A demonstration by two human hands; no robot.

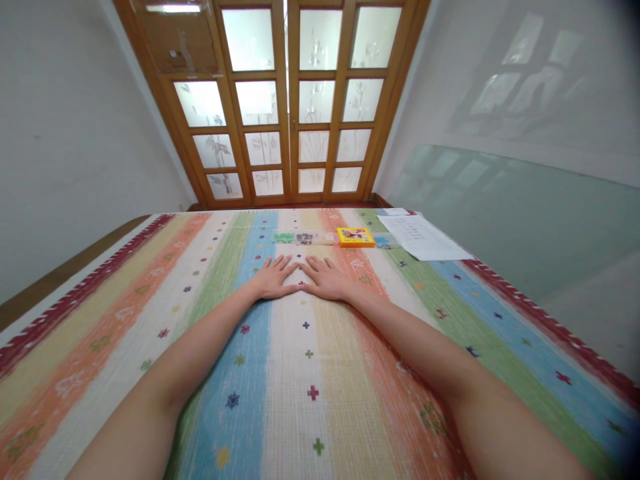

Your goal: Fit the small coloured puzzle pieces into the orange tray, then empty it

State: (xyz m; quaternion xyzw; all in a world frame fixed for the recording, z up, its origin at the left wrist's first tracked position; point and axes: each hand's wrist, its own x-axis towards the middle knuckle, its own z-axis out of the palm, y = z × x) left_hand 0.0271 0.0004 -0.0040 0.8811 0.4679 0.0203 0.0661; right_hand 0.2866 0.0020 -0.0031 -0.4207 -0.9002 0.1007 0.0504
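My left hand (275, 277) lies flat on the striped tablecloth (295, 373), fingers spread and holding nothing. Beside it my right hand (326, 278) also rests palm down with its fingers apart, the two thumbs meeting or nearly so. Just beyond the fingertips runs a row of small items. A yellow and orange box (355, 237) with a printed picture sits nearest my right hand. To its left are a clear packet with green pieces (284, 238) and one with dark grey pieces (305, 238). A clear packet with blue contents (383, 242) lies right of the box.
White printed sheets of paper (425, 237) lie at the far right of the table. Behind the table stand wooden doors with frosted panes (313, 103). A pale green glass panel (515, 213) leans against the right wall. A brown wooden edge (65, 270) shows along the left.
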